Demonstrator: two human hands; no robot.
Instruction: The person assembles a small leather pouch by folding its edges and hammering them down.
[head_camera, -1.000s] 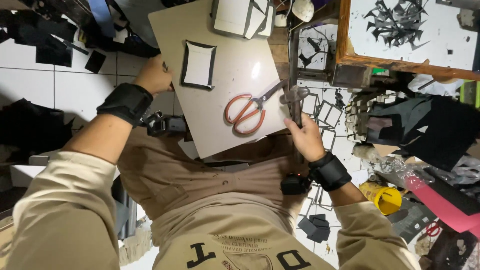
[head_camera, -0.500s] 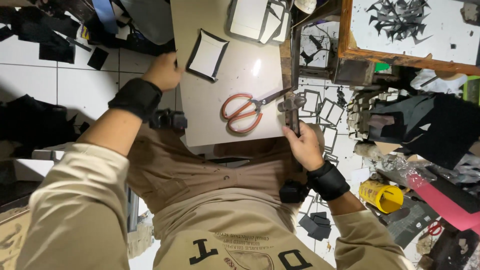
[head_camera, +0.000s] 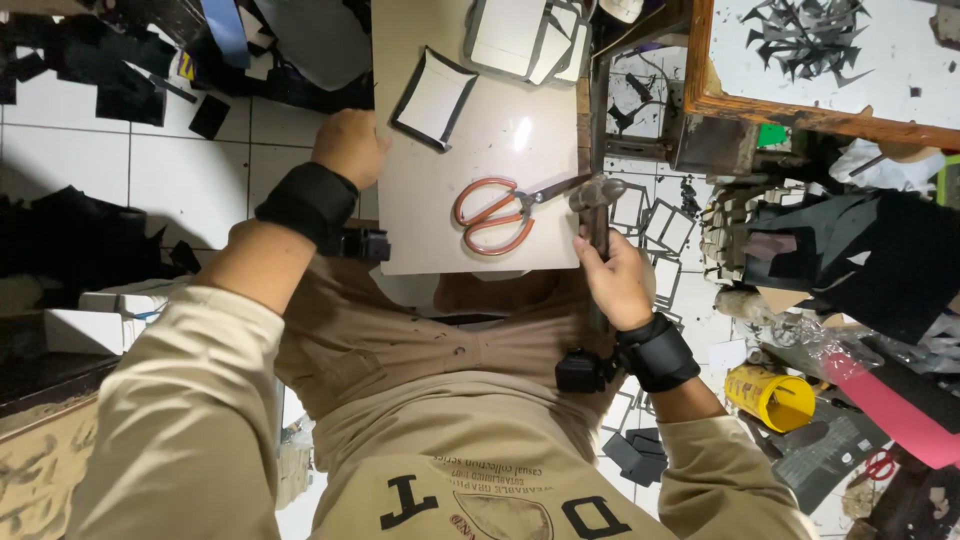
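Head view, right hand (head_camera: 615, 280) gripping dark-headed hammer (head_camera: 596, 205), orange-handled scissors (head_camera: 505, 212) beside

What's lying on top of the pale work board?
On the board: orange-handled scissors, a black-edged white panel and a stack of similar panels at the far end. The left hand holds its edge. Whatever lies beneath the stack is covered.

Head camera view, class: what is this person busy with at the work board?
A seated person has a pale board across the lap. The right hand grips a hammer by its handle at the board's right edge, its head beside the orange-handled scissors lying on the board. The left hand rests on the board's left edge, close to a white card piece with dark edging. More such pieces are stacked at the far end.
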